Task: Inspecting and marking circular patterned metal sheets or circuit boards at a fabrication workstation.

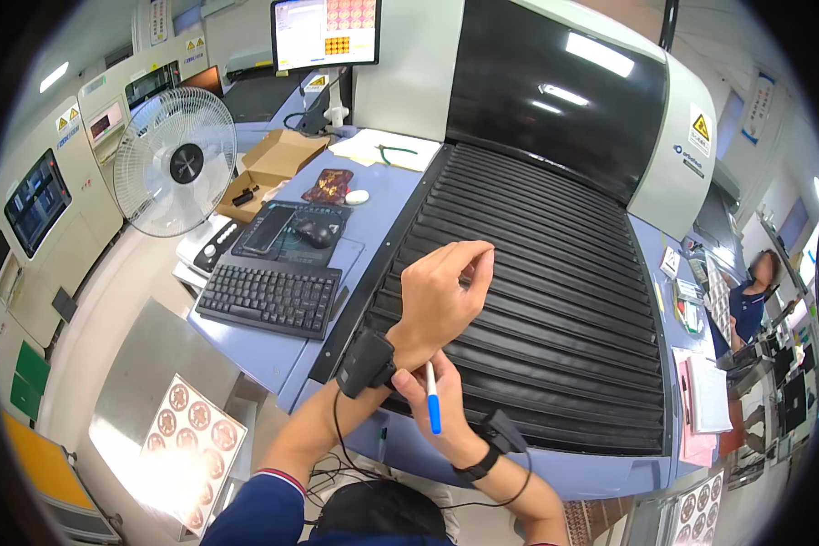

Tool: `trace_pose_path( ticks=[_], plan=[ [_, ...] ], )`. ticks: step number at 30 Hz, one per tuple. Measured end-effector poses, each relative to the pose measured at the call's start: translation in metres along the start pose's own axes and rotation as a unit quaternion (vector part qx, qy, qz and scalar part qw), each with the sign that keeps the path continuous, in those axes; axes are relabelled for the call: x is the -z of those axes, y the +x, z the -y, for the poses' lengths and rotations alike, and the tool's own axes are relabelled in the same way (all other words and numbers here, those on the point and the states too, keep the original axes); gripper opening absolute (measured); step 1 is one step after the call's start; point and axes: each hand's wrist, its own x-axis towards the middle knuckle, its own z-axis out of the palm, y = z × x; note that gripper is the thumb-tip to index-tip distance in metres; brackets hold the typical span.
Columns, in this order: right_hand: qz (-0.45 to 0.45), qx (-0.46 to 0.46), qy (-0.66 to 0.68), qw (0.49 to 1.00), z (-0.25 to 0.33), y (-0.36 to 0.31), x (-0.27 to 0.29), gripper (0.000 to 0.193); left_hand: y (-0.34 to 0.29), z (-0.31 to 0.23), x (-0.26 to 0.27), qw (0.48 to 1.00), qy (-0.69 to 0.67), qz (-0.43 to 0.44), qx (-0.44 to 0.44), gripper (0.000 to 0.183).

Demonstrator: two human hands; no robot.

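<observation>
My left hand [441,291] is raised over the black ribbed roller cover [555,273] of a large machine, fingers curled, nothing visible in it. A black device [366,362] is strapped on that wrist. My right hand [437,400] reaches up to the left wrist and touches it beside the strap, and it holds a white pen with a blue cap [432,400] pointing down. A black band [478,469] with a small box and cable sits on the right wrist.
A black keyboard [268,298], a mouse [315,232] and a cardboard box [273,168] lie on the blue shelf at left. A white fan [175,162] stands beyond. A monitor [326,33] sits above. A sheet of round patterned parts [191,446] lies lower left. Another person [751,300] works at right.
</observation>
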Motion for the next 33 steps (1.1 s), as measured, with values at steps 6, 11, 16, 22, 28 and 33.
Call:
trace_pose_path(
  ticks=[6, 11, 16, 22, 28, 33],
  plan=[
    [0.009, 0.029, 0.082, 0.996, -0.022, -0.001, -0.025, 0.062, 0.012, -0.008, 0.019, 0.99, -0.078, -0.018, 0.12, 0.013],
    [0.003, -0.008, 0.041, 0.999, -0.018, -0.005, -0.034, 0.045, 0.011, 0.005, 0.025, 0.96, -0.209, -0.058, 0.179, 0.018],
    [0.015, -0.053, 0.064, 0.996, -0.017, -0.005, -0.038, 0.037, 0.014, 0.008, 0.028, 0.951, -0.244, -0.04, 0.184, 0.018],
    [0.023, -0.024, 0.039, 0.999, -0.008, -0.001, -0.037, 0.037, 0.02, 0.006, 0.037, 0.949, -0.253, -0.045, 0.181, 0.021],
    [0.055, -0.035, -0.075, 0.995, 0.001, 0.003, -0.035, 0.038, 0.028, 0.01, 0.044, 0.936, -0.293, -0.062, 0.183, 0.021],
    [0.069, -0.04, -0.182, 0.98, 0.02, 0.029, 0.015, 0.049, 0.007, 0.042, 0.041, 0.953, -0.214, 0.011, 0.215, 0.022]
  ],
)
